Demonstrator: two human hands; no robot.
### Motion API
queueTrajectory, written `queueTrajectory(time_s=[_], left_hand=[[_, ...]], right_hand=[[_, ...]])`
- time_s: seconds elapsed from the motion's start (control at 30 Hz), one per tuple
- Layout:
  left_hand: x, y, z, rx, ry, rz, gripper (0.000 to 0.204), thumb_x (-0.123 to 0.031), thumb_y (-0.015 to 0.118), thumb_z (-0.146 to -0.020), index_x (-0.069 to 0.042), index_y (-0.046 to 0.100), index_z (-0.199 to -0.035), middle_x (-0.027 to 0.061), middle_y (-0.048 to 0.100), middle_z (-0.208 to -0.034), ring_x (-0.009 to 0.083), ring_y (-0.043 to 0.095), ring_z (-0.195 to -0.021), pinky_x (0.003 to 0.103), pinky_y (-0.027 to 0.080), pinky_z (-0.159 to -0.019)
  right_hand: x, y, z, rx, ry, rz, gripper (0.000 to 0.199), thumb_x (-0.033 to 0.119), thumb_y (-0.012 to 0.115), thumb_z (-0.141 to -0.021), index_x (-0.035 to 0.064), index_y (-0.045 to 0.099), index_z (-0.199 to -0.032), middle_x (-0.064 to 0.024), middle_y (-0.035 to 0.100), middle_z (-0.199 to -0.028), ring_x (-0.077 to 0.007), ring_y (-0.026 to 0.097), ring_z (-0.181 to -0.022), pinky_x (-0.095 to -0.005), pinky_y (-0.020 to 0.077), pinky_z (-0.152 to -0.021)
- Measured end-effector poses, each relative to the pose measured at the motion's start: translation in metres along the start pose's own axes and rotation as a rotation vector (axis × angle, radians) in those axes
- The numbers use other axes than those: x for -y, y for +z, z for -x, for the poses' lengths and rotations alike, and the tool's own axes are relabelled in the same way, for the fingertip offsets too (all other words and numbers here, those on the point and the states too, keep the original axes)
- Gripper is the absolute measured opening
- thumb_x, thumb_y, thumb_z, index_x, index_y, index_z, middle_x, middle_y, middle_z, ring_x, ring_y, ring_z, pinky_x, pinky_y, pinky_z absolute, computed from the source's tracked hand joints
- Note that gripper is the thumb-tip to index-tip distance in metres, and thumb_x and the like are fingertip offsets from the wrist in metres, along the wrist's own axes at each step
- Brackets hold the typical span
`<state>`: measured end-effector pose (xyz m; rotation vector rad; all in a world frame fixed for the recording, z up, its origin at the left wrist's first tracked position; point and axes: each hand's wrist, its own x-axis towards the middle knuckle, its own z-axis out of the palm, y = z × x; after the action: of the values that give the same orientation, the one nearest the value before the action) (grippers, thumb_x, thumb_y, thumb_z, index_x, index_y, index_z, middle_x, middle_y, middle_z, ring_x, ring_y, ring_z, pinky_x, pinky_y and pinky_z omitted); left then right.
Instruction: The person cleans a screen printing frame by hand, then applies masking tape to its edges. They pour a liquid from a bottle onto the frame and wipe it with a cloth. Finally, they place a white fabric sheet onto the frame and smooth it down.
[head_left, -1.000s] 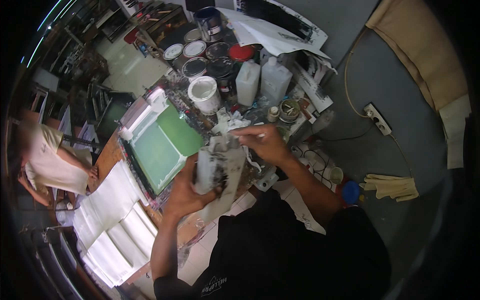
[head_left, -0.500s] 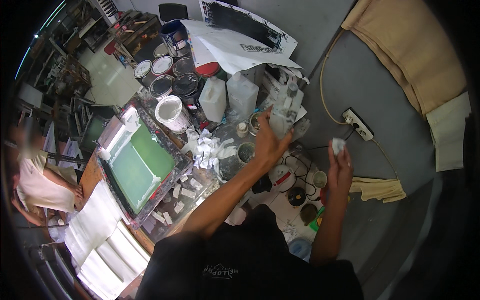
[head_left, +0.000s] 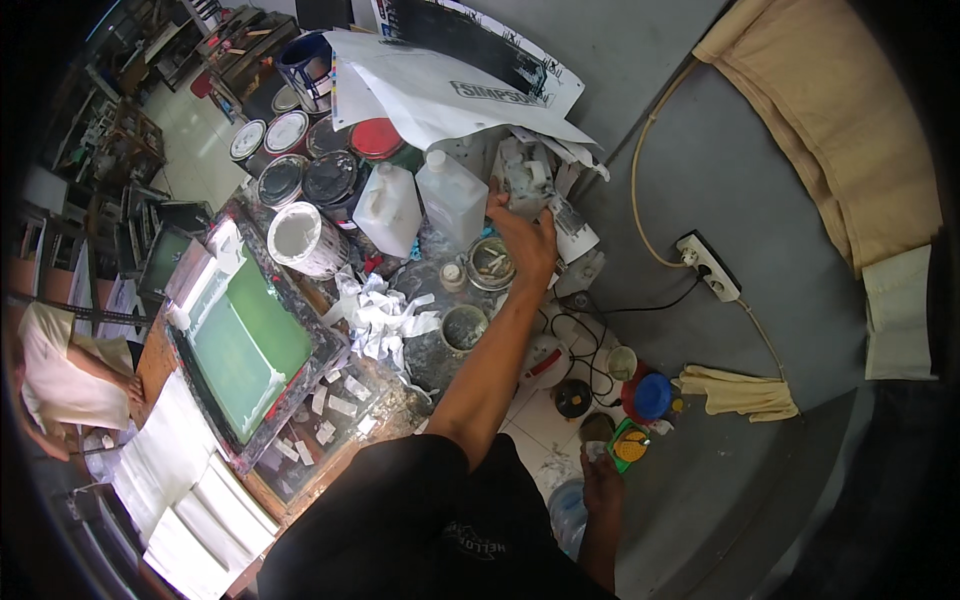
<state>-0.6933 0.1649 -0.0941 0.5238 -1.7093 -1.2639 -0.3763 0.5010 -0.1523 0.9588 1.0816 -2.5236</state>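
At the far side of the cluttered table, my left hand [head_left: 527, 240] has its fingers around the near end of a smeared, translucent plastic jug [head_left: 524, 172]. Two more white plastic jugs, one nearer [head_left: 388, 210] and one beside my hand [head_left: 452, 200], stand upright to its left. A metal bowl with small sticks in it [head_left: 491, 262] sits just below that hand. My right hand [head_left: 603, 487] hangs low at the right, closed on a small whitish wad [head_left: 596, 451] whose kind is unclear.
Paint tins [head_left: 305, 238] crowd the table's back left. Crumpled white paper [head_left: 378, 318] lies near a framed green screen [head_left: 250, 345]. A power strip [head_left: 712, 266] hangs on the grey wall, its cable trailing down. Below stand a blue-lidded tub [head_left: 652, 396] and a water bottle [head_left: 568, 515]. Another person [head_left: 75, 365] is at the far left.
My left hand has moved the jug a little farther back and left, among the other containers. My right hand has dropped toward the floor with the whitish wad. The view has shifted slightly.
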Motion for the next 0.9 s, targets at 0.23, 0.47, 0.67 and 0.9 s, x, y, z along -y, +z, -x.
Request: queueTrajectory(time_s=[0.23,0.47,0.67,0.9], left_hand=[[0.013,-0.002,0.008,0.042,-0.191,-0.037,0.071,-0.004,0.076,-0.086,0.011,0.029,-0.137,0.0373,0.04,-0.135,0.049,0.046,-0.126,0.049,0.034,-0.11],[-0.022,-0.06,0.024,0.168,-0.253,0.077,0.082,-0.008,0.074,-0.09,0.01,0.023,-0.15,0.0334,0.044,-0.139,0.0479,0.044,-0.133,0.048,0.034,-0.115],[-0.08,-0.239,0.079,0.671,-0.211,0.095,0.054,-0.018,0.07,-0.096,-0.001,0.044,-0.14,0.0212,0.057,-0.131,0.0352,0.061,-0.117,0.044,0.049,-0.101],[-0.021,-0.501,0.159,0.3,-0.838,0.136,0.037,-0.024,0.065,-0.101,-0.004,0.057,-0.131,0.0126,0.072,-0.112,0.0221,0.072,-0.092,0.036,0.058,-0.085]], right_hand=[[0.008,0.055,-0.016,0.051,-0.008,0.074,0.043,-0.007,0.057,-0.096,-0.0078,0.044,-0.136,-0.0084,0.057,-0.101,-0.0216,0.063,-0.099,-0.0562,0.041,-0.118],[0.036,0.105,-0.052,0.348,0.058,0.072,0.041,0.002,0.057,-0.1,-0.0015,0.046,-0.14,-0.0147,0.061,-0.13,-0.036,0.057,-0.129,-0.0472,0.05,-0.112],[0.007,0.227,-0.044,0.477,0.077,0.407,0.045,0.008,0.059,-0.102,-0.0068,0.042,-0.141,-0.0204,0.057,-0.133,-0.0339,0.058,-0.128,-0.0459,0.0528,-0.108],[-0.159,0.373,0.017,0.988,0.213,0.85,0.039,0.006,0.065,-0.099,-0.0093,0.054,-0.132,-0.0212,0.061,-0.128,-0.0307,0.065,-0.116,-0.0436,0.0567,-0.1]])
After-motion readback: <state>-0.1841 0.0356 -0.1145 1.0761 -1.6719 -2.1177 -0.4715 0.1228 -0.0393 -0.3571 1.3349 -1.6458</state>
